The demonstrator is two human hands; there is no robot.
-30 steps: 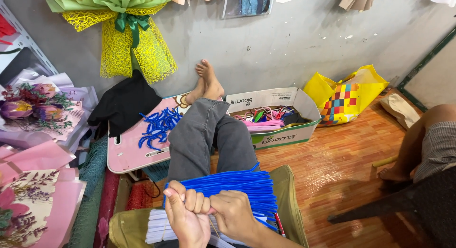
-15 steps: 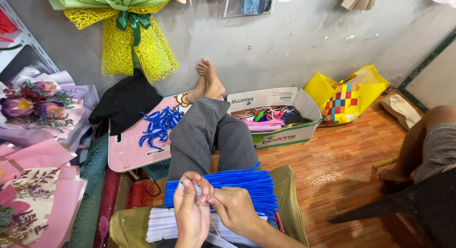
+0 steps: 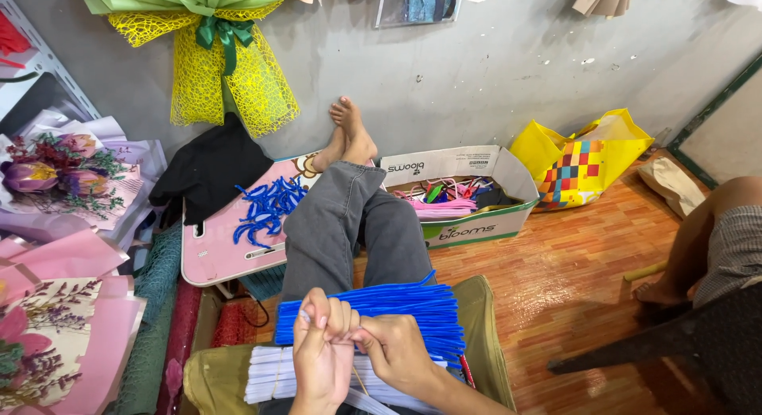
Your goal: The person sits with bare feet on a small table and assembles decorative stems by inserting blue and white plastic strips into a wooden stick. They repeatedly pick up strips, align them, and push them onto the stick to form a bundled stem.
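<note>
My left hand (image 3: 321,351) is curled into a fist over my lap, its fingers closed around a thin white pipe cleaner. My right hand (image 3: 394,348) pinches the same strand right beside it, touching the left fingers. Under both hands lies a thick bundle of blue pipe cleaners (image 3: 397,304) across an olive cushion (image 3: 484,335). A bundle of white pipe cleaners (image 3: 274,374) lies just below the blue one. My legs in grey trousers (image 3: 341,224) stretch out toward the wall.
A small pink table (image 3: 214,252) at the left carries bent blue pipe-cleaner pieces (image 3: 266,208). A cardboard box (image 3: 476,224) of mixed pipe cleaners stands ahead. A yellow bag (image 3: 583,161) is beyond it. Wrapped bouquets (image 3: 55,169) lie left. Another person's leg (image 3: 698,240) is right.
Both hands have stayed together over the blue bundle, working the strand; the left fingers have closed tighter and the right hand has shifted slightly right.
</note>
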